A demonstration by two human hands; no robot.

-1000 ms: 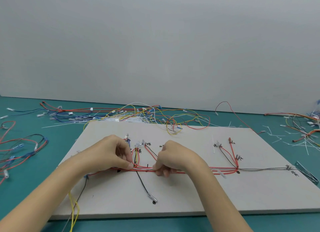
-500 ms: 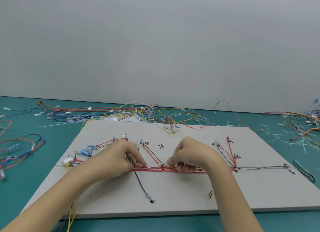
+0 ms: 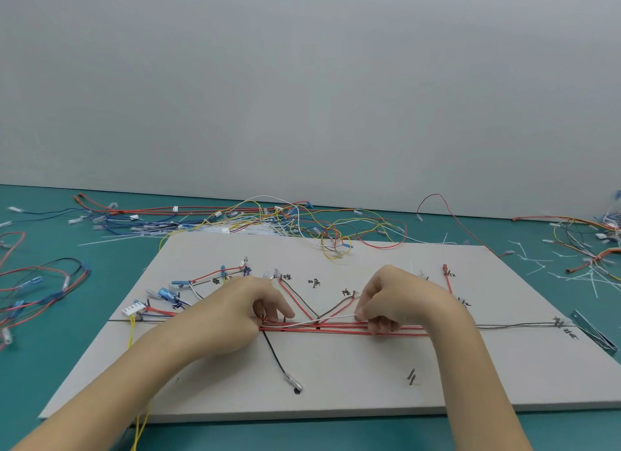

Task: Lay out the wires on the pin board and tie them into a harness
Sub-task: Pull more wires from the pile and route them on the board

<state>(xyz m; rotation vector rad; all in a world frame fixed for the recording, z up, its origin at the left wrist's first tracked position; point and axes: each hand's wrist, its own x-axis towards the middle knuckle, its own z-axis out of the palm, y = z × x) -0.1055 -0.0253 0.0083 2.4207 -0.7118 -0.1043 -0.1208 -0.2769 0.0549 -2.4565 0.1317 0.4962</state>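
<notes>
A grey pin board lies on the teal table. A bundle of red wires runs left to right across its middle, with branches going up to pins and a black wire dropping toward the front. My left hand grips the bundle at its left part, fingers curled on it. My right hand pinches the end of a white cable tie that stretches along the bundle between both hands. A white connector and blue terminals sit at the board's left.
Loose wires in several colours are heaped behind the board. More wire loops lie at the left, and wires with white cable ties at the right. A metal tool rests at the board's right edge. A yellow wire hangs off the front.
My right hand has moved rightward along the bundle, drawing the white tie out longer. My left hand stays gripping the bundle. The view has shifted slightly, showing more of the board's left side.
</notes>
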